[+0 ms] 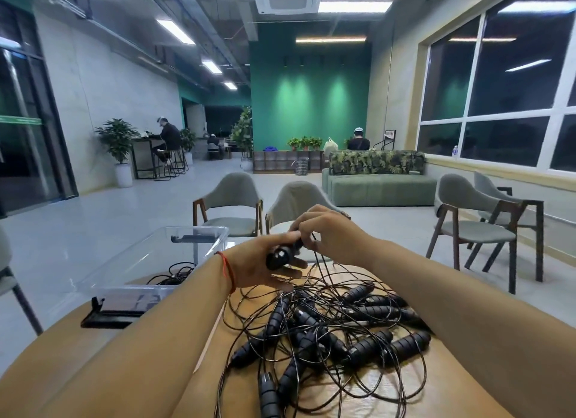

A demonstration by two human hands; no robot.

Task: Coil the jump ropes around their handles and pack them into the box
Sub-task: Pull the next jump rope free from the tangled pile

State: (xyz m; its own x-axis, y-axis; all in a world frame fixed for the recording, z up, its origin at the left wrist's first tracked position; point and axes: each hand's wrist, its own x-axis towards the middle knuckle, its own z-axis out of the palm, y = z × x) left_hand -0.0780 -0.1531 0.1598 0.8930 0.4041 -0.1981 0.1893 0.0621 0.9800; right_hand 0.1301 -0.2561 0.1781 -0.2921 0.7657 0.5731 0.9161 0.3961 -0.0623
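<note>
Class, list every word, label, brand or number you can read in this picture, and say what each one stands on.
No text in this picture can be read.
Too small to read: the sign on a stand beside the green wall.
Too small to read: the label of the bottle on the window sill.
No print shows on the handle in the left hand, nor on its rope, pinched by the right hand.
</note>
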